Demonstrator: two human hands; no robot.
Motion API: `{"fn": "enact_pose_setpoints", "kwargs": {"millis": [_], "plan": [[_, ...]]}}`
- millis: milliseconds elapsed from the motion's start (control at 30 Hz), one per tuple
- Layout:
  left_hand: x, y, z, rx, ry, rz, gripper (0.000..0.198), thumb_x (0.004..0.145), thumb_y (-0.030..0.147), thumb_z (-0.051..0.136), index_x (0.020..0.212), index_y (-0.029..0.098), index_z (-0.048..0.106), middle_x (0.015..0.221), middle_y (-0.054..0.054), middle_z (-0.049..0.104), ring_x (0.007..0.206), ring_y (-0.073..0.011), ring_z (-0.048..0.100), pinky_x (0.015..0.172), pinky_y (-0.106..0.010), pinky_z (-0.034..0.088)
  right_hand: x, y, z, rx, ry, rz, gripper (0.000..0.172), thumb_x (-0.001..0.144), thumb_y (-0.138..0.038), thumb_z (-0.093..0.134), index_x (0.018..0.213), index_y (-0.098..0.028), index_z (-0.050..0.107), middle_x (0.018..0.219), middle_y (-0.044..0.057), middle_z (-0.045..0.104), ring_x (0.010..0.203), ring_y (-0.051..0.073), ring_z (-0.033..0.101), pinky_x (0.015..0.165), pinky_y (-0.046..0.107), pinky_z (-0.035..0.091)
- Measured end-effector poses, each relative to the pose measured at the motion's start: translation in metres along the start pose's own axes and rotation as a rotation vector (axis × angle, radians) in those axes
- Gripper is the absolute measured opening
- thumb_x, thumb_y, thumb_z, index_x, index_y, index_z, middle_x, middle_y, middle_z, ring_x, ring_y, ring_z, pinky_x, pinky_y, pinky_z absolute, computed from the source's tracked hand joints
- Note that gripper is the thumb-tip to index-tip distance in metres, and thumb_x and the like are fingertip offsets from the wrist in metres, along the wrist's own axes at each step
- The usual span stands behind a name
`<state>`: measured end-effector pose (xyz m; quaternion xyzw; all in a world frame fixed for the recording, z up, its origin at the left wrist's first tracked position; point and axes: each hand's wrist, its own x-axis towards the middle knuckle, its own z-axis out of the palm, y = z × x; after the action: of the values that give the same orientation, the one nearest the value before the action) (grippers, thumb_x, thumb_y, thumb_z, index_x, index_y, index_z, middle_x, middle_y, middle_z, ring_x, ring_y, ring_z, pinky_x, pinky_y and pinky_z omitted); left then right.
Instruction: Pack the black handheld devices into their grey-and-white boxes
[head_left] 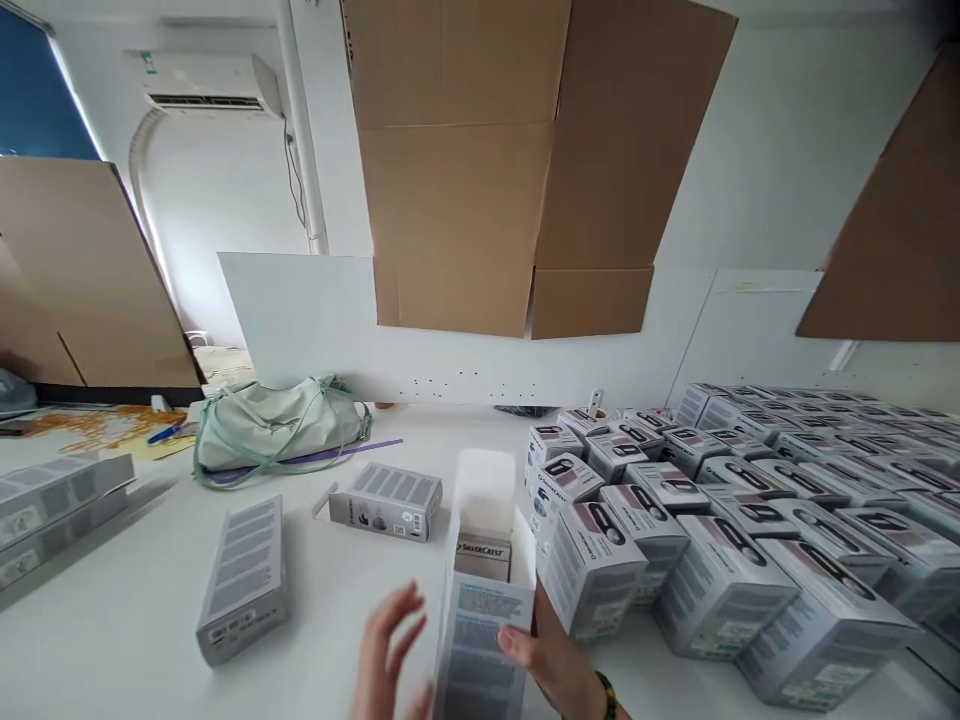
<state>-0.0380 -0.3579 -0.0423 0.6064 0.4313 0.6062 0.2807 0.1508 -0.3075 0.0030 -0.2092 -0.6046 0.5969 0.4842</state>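
1. White tabletop (150,570): supports items 2–6.
2. Grey-white SilverCrest retail boxes (720,590): dense rows, right side.
3. Single box (244,580), lying flat, left of centre; second box (386,500) farther back.
4. Stacked boxes (52,515) at left edge.
5. Pale green bag (274,428) against white partition (465,340).
6. Blue pen (165,433) near bag.
7. Cardboard sheets (457,170) fixed above partition.
8. Air conditioner (202,85), high on wall.

- Rows of boxes (720,520) packed on the right of the table (150,580)!
- Left of them, a box (386,500), another box (244,580), then a stack (52,510) at the edge!
- Behind those, a cloth bag (274,430) against the wall panel (315,320)!
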Motion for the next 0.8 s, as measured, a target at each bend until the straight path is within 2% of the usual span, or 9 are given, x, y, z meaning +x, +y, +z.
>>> {"fn": "enact_pose_setpoints", "kwargs": {"millis": [100,167,267,333,400,500,600,700,800], "plan": [[0.043,0.036,-0.026,-0.054,0.076,-0.205,0.050,0.092,0.052,0.048,0.139,0.037,0.046,0.143,-0.004,0.053,0.129,-0.0327,0.053,0.103,-0.048,0.052,0.002,-0.011,0.002,0.137,-0.237,0.078,0.092,0.068,-0.064,0.073,0.145,-0.030,0.035,0.120,0.013,0.066,0.112,0.033,0.064,0.088,0.043,0.053],[0.070,0.058,-0.035,-0.096,0.033,-0.297,0.061,0.084,0.057,0.059,0.138,0.029,0.050,0.137,-0.008,0.060,0.125,-0.0328,0.057,0.100,-0.044,0.053,0.002,-0.015,0.007,0.193,-0.332,0.129,0.095,0.065,-0.061,0.077,0.145,-0.028,0.037,0.120,0.013,0.065,0.113,0.033,0.063,0.090,0.044,0.051],[0.093,0.077,-0.037,-0.178,-0.027,-0.401,0.073,0.078,0.058,0.067,0.139,0.023,0.048,0.117,-0.010,0.072,0.103,-0.0290,0.069,0.083,-0.037,0.060,0.001,-0.017,0.012,0.210,-0.398,0.157,0.093,0.062,-0.059,0.080,0.141,-0.026,0.044,0.124,0.013,0.063,0.117,0.033,0.059,0.096,0.044,0.046],[0.097,0.078,-0.035,-0.204,-0.070,-0.478,0.070,0.079,0.057,0.067,0.137,0.021,0.051,0.105,-0.009,0.076,0.085,-0.0255,0.073,0.070,-0.033,0.061,0.001,-0.018,0.013,0.219,-0.422,0.164,0.089,0.062,-0.056,0.082,0.138,-0.025,0.049,0.125,0.012,0.061,0.119,0.032,0.057,0.099,0.043,0.044],[0.095,0.074,-0.033,-0.191,-0.096,-0.494,0.062,0.080,0.057,0.066,0.129,0.021,0.059,0.100,-0.009,0.078,0.080,-0.0255,0.074,0.066,-0.034,0.061,0.001,-0.018,0.014,0.246,-0.426,0.174,0.084,0.063,-0.054,0.082,0.136,-0.025,0.051,0.126,0.012,0.061,0.119,0.032,0.057,0.100,0.043,0.043],[0.089,0.069,-0.033,-0.046,-0.052,-0.318,0.046,0.080,0.059,0.064,0.108,0.023,0.073,0.111,-0.008,0.076,0.103,-0.0307,0.071,0.086,-0.041,0.059,0.002,-0.017,0.015,0.282,-0.408,0.192,0.080,0.064,-0.052,0.082,0.134,-0.024,0.052,0.125,0.011,0.061,0.118,0.031,0.058,0.099,0.042,0.043],[0.085,0.070,-0.035,0.071,-0.071,-0.197,0.039,0.082,0.058,0.062,0.097,0.025,0.077,0.120,-0.006,0.072,0.122,-0.0313,0.061,0.106,-0.043,0.048,0.002,-0.014,0.016,0.304,-0.386,0.227,0.079,0.065,-0.049,0.082,0.133,-0.022,0.052,0.125,0.012,0.062,0.115,0.030,0.059,0.097,0.040,0.044],[0.085,0.072,-0.039,-0.002,-0.165,-0.273,0.038,0.087,0.055,0.058,0.098,0.024,0.077,0.133,-0.006,0.065,0.131,-0.0305,0.053,0.113,-0.043,0.040,0.001,-0.012,0.017,0.321,-0.382,0.261,0.081,0.067,-0.047,0.081,0.137,-0.022,0.049,0.126,0.012,0.061,0.115,0.029,0.060,0.097,0.040,0.043],[0.090,0.073,-0.045,-0.072,-0.160,-0.362,0.042,0.088,0.057,0.055,0.091,0.020,0.075,0.130,-0.009,0.066,0.129,-0.0330,0.055,0.109,-0.043,0.043,0.000,-0.014,0.020,0.345,-0.399,0.270,0.082,0.067,-0.047,0.081,0.138,-0.021,0.049,0.126,0.013,0.061,0.115,0.030,0.059,0.098,0.041,0.042]]}}
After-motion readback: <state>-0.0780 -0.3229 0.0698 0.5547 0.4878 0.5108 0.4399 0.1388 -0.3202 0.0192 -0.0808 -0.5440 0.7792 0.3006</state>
